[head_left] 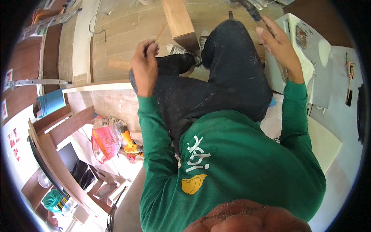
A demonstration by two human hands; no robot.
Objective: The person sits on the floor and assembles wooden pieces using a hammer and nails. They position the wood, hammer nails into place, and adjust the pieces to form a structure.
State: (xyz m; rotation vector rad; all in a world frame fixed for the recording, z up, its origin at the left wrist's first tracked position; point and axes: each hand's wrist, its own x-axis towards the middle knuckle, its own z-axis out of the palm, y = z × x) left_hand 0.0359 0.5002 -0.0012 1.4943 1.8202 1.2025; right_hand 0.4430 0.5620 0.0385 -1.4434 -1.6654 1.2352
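Observation:
My left hand (145, 67) is raised over my left thigh, its fingers curled in; whatever they hold, if anything, is hidden. A thin wooden strip (161, 31) shows just beyond the fingertips, and I cannot tell whether they touch it. My right hand (277, 40) is closed around a dark-handled tool (253, 11) that points up and left; its far end is unclear at the top edge. Between my feet and the top edge lies a long wooden block (179, 19), its squared end towards me.
A white panel edge (100, 88) runs beside my left leg. Behind it are an orange power drill (129, 140) and a red plastic bag (104, 141). A ladder (42, 82) stands at left, a bent wire (99, 31) on the floor. A stained pale fixture (301, 42) is at right.

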